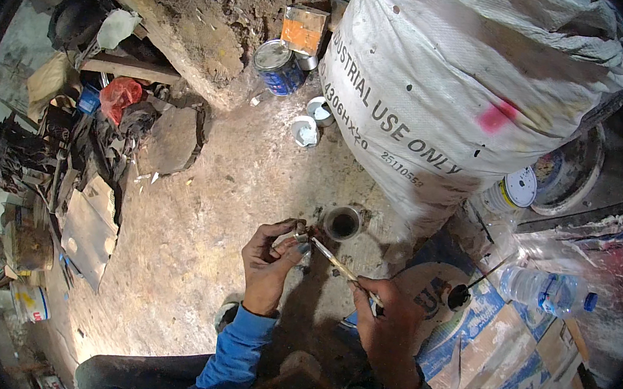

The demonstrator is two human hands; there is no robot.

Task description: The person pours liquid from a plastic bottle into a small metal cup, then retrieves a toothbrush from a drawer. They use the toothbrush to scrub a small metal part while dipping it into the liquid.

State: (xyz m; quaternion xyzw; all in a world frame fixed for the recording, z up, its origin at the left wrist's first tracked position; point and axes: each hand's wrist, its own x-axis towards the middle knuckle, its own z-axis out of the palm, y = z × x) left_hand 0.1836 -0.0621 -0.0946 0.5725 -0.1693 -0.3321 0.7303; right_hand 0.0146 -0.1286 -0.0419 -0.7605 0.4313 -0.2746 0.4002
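My left hand (266, 272) is closed, pinching a small piece (301, 233) with dark and pale parts between its fingertips; its kind is too small to make out. A slim paintbrush (336, 262) with a light handle is gripped in my right hand (388, 320). Its tip points up and left and meets, or nearly meets, the small piece. Just beyond the brush tip a round cup (342, 223) with a dark inside stands on the dusty floor (210, 206). Dark stains mark the fingers of my left hand.
A large white woven sack (447, 79) fills the far right. Near it stand a blue paint can (278, 68) and small white cups (305, 131). Flattened cardboard (486, 345) and a plastic bottle (546, 290) lie to the right. Scraps and a red bag (120, 98) crowd the left.
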